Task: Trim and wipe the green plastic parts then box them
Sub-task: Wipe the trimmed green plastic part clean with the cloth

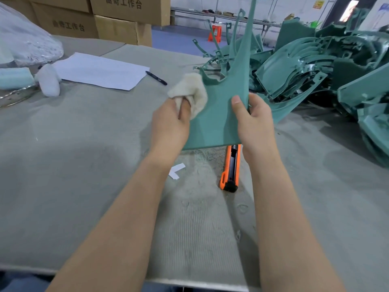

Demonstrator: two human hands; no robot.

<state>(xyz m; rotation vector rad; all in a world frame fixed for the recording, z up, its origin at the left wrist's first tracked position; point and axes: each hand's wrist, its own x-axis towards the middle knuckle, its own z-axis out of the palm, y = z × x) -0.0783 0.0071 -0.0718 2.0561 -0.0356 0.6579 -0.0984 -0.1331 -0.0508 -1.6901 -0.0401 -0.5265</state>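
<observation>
A flat green plastic part (pixel 219 114) with a long thin arm rising from it stands upright above the table's middle. My right hand (pixel 254 121) grips its right edge, thumb on the near face. My left hand (pixel 171 121) holds a bunched cream cloth (pixel 190 92) against the part's left edge. An orange utility knife (pixel 231 169) lies on the table below the part, its upper end hidden behind it.
A big heap of green plastic parts (pixel 320 66) fills the right side of the grey table (pixel 84 165). A white sheet of paper (pixel 99 70) and a black pen (pixel 156 77) lie at the back left. Cardboard boxes (pixel 117 24) stand behind. Plastic bags (pixel 25 43) sit far left.
</observation>
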